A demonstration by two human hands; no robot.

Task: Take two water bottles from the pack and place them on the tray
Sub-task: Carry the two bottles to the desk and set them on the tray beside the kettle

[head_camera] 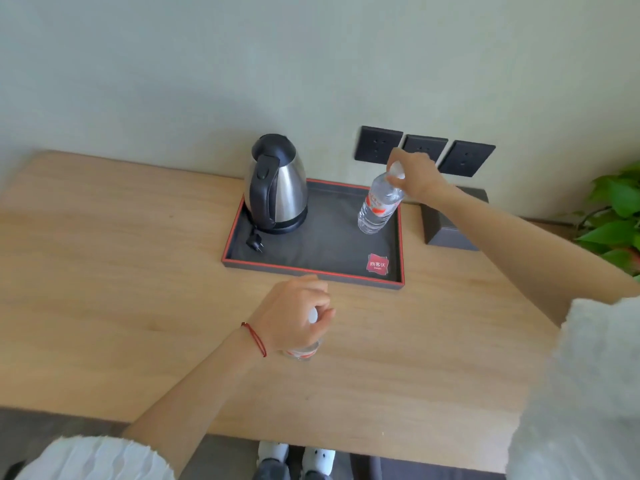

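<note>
Placing step. My right hand (417, 174) grips first bottle (379, 206) by neck, base on tray (313, 270), back right corner. My left hand (294, 315) closed round second bottle (303, 351), near tray front. Next I judge: release, carry second over rim.

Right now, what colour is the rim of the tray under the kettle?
Red along the inner edge of the tray, around a dark grey floor; the head view shows it.

The right hand (417, 176) reaches far toward the surface's back edge, arm outstretched, fingers closed in a top grip; the left hand (294, 318) hangs nearer the front edge, fingers curled downward, a red cord at its wrist.
</note>
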